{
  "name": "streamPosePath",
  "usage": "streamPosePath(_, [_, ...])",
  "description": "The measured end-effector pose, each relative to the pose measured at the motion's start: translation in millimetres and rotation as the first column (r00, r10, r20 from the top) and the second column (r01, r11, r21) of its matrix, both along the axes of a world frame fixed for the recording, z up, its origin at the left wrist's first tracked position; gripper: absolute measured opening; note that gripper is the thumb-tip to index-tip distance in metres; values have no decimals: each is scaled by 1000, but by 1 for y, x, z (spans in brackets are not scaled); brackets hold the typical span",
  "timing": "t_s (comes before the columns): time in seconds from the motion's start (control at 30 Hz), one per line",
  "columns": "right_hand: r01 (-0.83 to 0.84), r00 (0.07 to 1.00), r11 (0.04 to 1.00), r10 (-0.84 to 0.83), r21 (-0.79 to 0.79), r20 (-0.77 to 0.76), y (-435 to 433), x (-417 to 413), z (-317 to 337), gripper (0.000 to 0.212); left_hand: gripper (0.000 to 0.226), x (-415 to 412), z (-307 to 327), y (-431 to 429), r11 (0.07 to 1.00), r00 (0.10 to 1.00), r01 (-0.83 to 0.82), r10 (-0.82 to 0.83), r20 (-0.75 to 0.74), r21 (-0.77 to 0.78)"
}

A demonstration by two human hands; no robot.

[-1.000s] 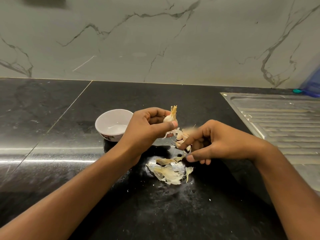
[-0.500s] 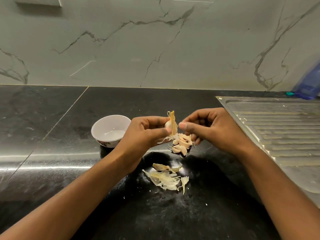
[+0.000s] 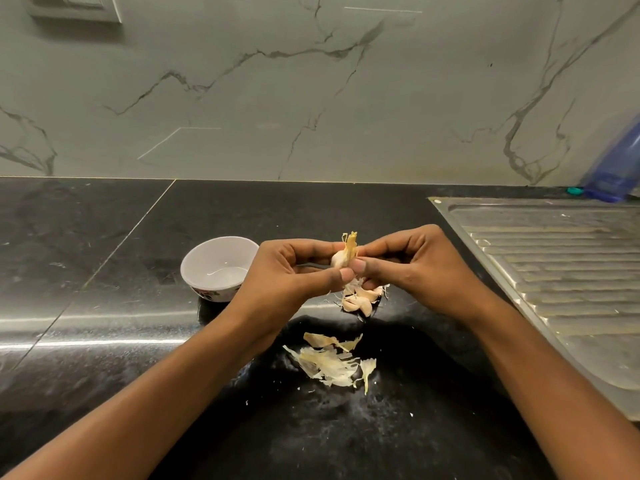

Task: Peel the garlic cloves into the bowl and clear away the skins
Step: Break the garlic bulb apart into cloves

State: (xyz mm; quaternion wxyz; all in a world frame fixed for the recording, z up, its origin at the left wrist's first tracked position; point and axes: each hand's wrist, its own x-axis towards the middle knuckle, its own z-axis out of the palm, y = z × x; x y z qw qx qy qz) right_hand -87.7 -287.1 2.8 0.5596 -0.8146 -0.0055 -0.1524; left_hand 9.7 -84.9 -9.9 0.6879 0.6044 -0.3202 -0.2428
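Above the black counter, my left hand (image 3: 289,271) and my right hand (image 3: 412,265) meet on one garlic piece (image 3: 343,256), its dry stalk pointing up. Both hands pinch it between thumb and fingers. Just below the hands, several unpeeled cloves (image 3: 360,299) lie on the counter. Nearer to me lies a heap of papery skins (image 3: 332,363). A small white bowl (image 3: 194,271) stands left of my left hand, and I see no cloves in it.
A steel sink drainboard (image 3: 554,271) fills the right side. A blue plastic bottle (image 3: 616,168) leans at the far right against the marble wall. A wall socket (image 3: 76,5) sits at the top left. Small skin flecks dot the counter near me.
My right hand rose from the counter near the skins and came left to the garlic held by my left hand. It now pinches the garlic together with the left.
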Motion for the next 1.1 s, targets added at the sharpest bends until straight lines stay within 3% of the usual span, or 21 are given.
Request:
streamPosePath(0.37, [54, 995, 995, -61, 87, 81, -4, 1, -1, 27, 31, 3, 0, -2, 998, 992, -50, 47, -120, -27])
streamPosePath(0.5, [169, 978, 983, -176, 76, 113, -15, 1, 0, 19, 27, 8, 2, 0, 994, 987, -108, 108, -119, 0])
streamPosePath(0.7, [234, 972, 943, -233, -237, 30, -19, 2, -7, 10, 27, 3, 2, -2, 996, 992, -70, 75, -99, 53])
streamPosePath(0.9, [205, 975, 917, -223, -342, -13, -17, 1, -9, 3, 22, 0, 3, 0, 998, 988, -15, 24, -154, 57])
streamPosePath(1.0, [265, 964, 909, -260, -322, 59, -14, 2, -7, 13, 21, -2, 4, -2, 999, 979, 22, -12, -204, 48])
streamPosePath(1.1, [199, 980, 964, -194, -178, 47, -9, 2, -3, 24, 21, -1, 4, -2, 999, 977, 12, -1, -215, 49])
